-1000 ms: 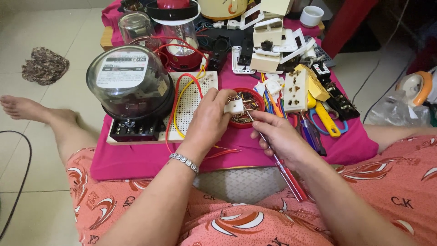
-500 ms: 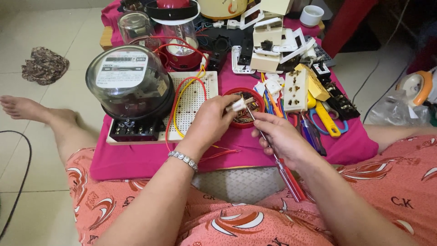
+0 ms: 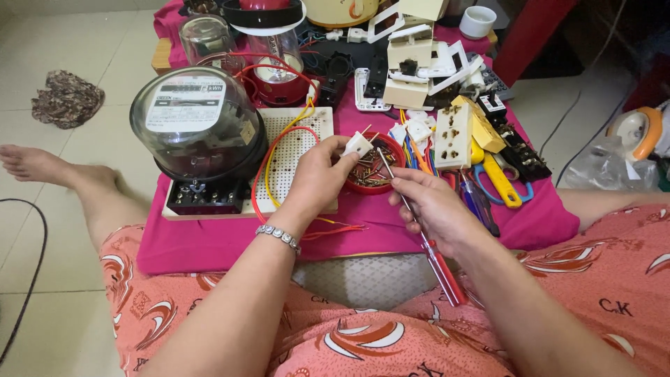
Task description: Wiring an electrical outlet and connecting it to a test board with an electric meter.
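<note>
My left hand (image 3: 317, 174) holds a small white switch part (image 3: 358, 144) between thumb and fingers, above the red round dish of brass screws (image 3: 373, 169). My right hand (image 3: 433, 206) grips a red-handled screwdriver (image 3: 426, 244), its thin shaft angled up with the tip (image 3: 380, 152) close to the white part. Red and yellow wires (image 3: 276, 160) run over the white perforated board (image 3: 293, 150) under my left hand. A silver bracelet (image 3: 278, 235) sits on my left wrist.
A glass-domed electric meter (image 3: 195, 129) stands at the left on the pink cloth (image 3: 209, 244). White sockets (image 3: 453, 136), switch frames, black parts, scissors and a yellow tool (image 3: 499, 178) lie at the right. A glass jar and red-based appliance are behind. My legs flank the low table.
My left hand has raised the white part slightly and turned it; the screwdriver tip has come nearer to it. The rest stays put.
</note>
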